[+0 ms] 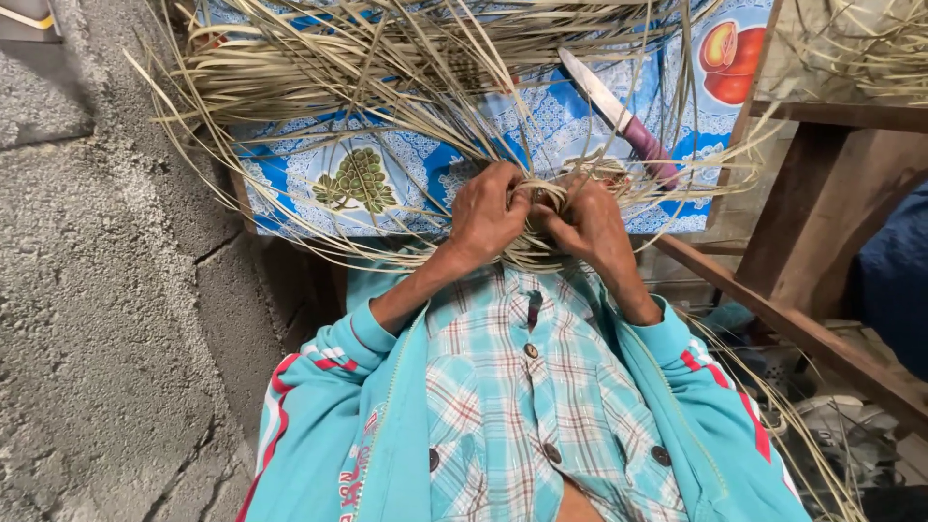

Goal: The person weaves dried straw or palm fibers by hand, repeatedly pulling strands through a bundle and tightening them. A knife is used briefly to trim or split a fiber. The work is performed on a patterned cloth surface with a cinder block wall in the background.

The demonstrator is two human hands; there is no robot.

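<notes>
We are mid-weave on the knot of strips (543, 198).
Left hand (486, 215) and right hand (592, 224) pinch it; next we judge a careful tuck, knife (619, 116) lying far right on the bench (290, 184).

Long pale straw strips (387, 58) fan across the patterned blue tablecloth (387, 179) from ten to two o'clock, crowding every path forward. A knife (619, 116) with a purple handle lies at one o'clock among them. At three o'clock wooden frame beams (822, 222) block the way. At nine o'clock the rough grey concrete wall (106, 290) closes in. Open room remains only at six o'clock, above the lap.
</notes>
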